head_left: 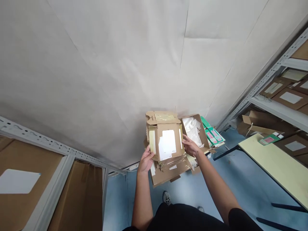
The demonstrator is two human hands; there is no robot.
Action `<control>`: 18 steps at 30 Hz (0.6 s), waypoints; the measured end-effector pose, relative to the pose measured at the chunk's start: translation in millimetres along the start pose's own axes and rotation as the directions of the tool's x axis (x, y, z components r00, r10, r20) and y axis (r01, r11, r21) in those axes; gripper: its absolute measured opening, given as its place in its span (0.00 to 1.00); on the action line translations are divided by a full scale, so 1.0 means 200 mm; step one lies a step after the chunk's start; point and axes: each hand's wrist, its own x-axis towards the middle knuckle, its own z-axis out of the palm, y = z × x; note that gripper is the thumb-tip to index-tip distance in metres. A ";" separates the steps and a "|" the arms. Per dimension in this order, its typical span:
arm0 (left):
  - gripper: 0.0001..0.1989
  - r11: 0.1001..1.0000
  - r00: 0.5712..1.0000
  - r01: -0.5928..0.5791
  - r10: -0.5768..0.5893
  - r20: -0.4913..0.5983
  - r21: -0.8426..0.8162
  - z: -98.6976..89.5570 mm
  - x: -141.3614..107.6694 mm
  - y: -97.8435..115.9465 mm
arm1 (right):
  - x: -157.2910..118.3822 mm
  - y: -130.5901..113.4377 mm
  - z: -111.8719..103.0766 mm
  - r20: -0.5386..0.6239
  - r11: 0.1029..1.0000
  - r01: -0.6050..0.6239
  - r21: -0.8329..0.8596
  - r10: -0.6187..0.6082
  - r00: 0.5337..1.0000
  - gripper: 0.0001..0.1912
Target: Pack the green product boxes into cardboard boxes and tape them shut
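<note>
Both the left hand's grip [146, 159] and the right hand's grip [191, 146] are clamping opposite edges of the taped cardboard [158, 132], which is sitting above the cardboard pile [166, 176], beside an open carton [204, 138]. Because the layers underneath are lying unevenly, the pile could be sliding or spilling if pulled. The white label [167, 145] is carrying faint print, too small for reading; no brand is showing legibly.

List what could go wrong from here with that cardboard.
1. The taped cardboard, held at its edges by the left hand and right hand, is above an uneven pile, which might slide if bumped.
2. The right hand is close to the open box; a knock could spill its white material.
</note>
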 end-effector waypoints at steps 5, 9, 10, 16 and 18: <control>0.41 0.995 0.998 -0.045 0.042 0.041 0.087 0.30 0.06 -0.01 | -0.15 -0.17 -0.26 0.068 0.995 -0.010 0.103 0.003 0.998 0.40; 0.41 0.994 0.989 -0.026 0.010 0.149 0.108 0.67 0.13 -0.08 | -0.38 -0.30 -0.66 -0.050 0.991 0.054 0.120 -0.048 0.998 0.42; 0.41 0.993 0.984 -0.013 -0.009 0.177 0.119 0.77 0.14 -0.11 | -0.45 -0.33 -0.78 -0.067 0.992 0.053 0.114 -0.045 0.997 0.42; 0.41 0.985 0.927 0.155 -0.171 0.335 0.075 1.41 0.19 -0.37 | -0.97 -0.44 -1.45 -0.109 0.984 0.064 0.167 -0.046 0.993 0.45; 0.42 0.974 0.895 0.221 -0.225 0.385 0.056 1.61 0.20 -0.48 | -1.14 -0.45 -1.64 -0.126 0.976 0.094 0.194 -0.071 0.990 0.43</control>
